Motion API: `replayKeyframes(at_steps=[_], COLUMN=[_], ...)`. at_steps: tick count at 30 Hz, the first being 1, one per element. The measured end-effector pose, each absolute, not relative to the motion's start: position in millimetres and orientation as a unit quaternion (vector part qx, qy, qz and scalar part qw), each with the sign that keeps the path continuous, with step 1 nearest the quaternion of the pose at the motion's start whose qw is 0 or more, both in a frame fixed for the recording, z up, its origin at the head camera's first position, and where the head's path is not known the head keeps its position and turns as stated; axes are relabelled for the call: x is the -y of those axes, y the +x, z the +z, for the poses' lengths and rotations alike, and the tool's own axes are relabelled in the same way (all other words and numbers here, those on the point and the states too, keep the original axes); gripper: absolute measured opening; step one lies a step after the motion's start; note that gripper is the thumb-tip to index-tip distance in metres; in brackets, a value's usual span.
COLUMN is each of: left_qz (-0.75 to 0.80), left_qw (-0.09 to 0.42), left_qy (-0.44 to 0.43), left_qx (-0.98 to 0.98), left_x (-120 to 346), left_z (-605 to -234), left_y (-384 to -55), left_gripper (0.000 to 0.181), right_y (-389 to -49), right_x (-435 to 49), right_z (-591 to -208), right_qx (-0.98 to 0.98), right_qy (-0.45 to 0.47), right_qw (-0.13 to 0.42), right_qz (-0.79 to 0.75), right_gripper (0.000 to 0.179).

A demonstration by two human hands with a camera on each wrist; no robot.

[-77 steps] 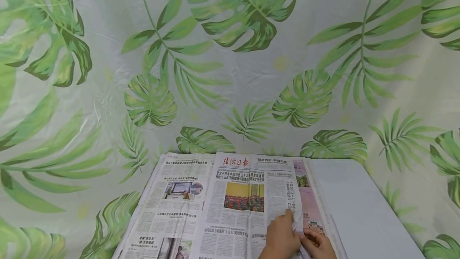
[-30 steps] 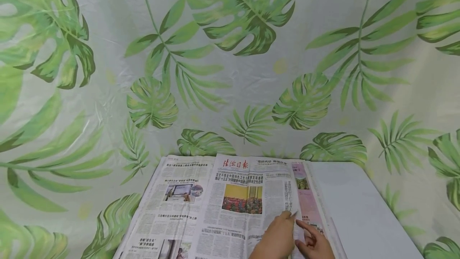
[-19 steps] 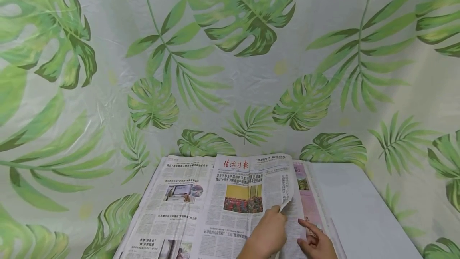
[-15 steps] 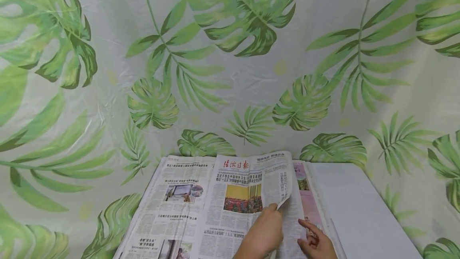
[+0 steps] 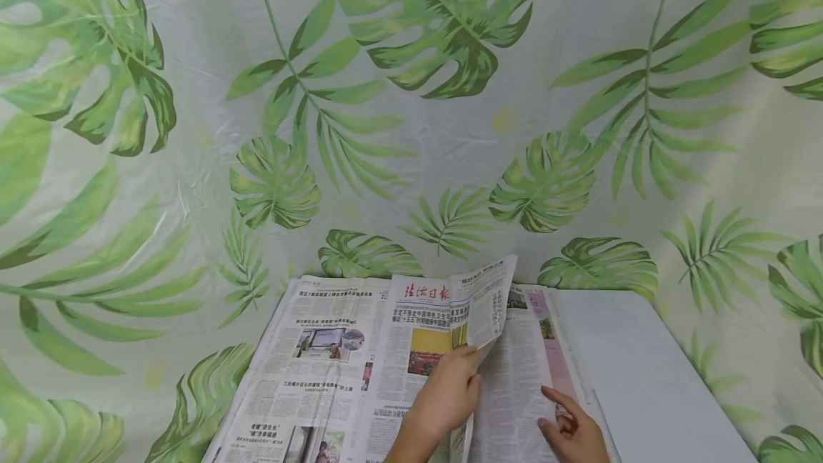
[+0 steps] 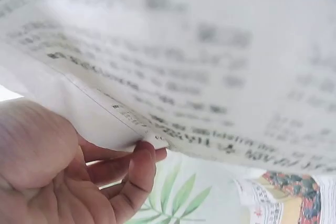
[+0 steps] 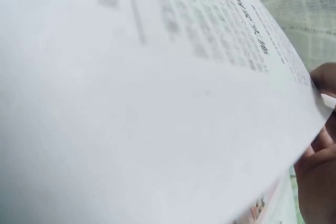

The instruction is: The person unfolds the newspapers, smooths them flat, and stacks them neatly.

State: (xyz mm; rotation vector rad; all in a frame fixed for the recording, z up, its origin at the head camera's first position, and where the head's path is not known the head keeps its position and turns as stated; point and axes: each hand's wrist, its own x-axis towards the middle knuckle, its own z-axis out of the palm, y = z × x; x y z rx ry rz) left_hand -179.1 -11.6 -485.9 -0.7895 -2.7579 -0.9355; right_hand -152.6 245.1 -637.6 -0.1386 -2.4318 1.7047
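Observation:
Newspapers lie spread on a white table. My left hand [image 5: 446, 391] pinches the raised front page of the newspaper with the red title [image 5: 426, 293], lifting its right part leftward. The left wrist view shows the thumb and fingers of my left hand [image 6: 128, 182] on the edge of the raised page [image 6: 210, 77]. At the right margin of the inner page [image 5: 514, 377] is my right hand [image 5: 572, 427], thumb and index finger apart. In the right wrist view a blurred page [image 7: 157, 119] covers much of my right hand [image 7: 320, 171].
Another newspaper [image 5: 308, 391] lies on the left. A pink printed page [image 5: 558, 363] shows beneath on the right. The white tabletop [image 5: 649, 370] extends right of the papers. A leaf-patterned sheet [image 5: 411, 127] hangs behind the table.
My left hand has moved left from the page's right edge, peeling up the front page and uncovering the inner page. My right hand has parted from it and stays near the margin.

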Motion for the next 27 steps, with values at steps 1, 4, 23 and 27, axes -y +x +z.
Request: replayKeyframes(at_steps=[1, 4, 23, 27], left_qz=[-0.313, -0.315, -0.367, -0.374], left_qw=[0.069, 0.084, 0.046, 0.038], left_qy=[-0.265, -0.280, -0.237, -0.231], left_qx=[0.909, 0.903, 0.898, 0.897], left_x=[14, 23, 72, 82], left_z=[-486, -487, -480, -483], left_y=[-180, -181, -180, -182], left_gripper=[0.039, 0.039, 0.045, 0.047], right_y=[-152, -152, -152, -152], right_x=[-245, -245, -250, -252], right_z=[-637, -637, -640, -638], right_qx=[0.815, 0.815, 0.822, 0.835], right_qy=[-0.050, -0.056, -0.060, -0.074], right_qw=[0.085, 0.085, 0.108, 0.106], right_qz=[0.571, 0.570, 0.556, 0.535], right_gripper=[0.055, 0.056, 0.053, 0.050])
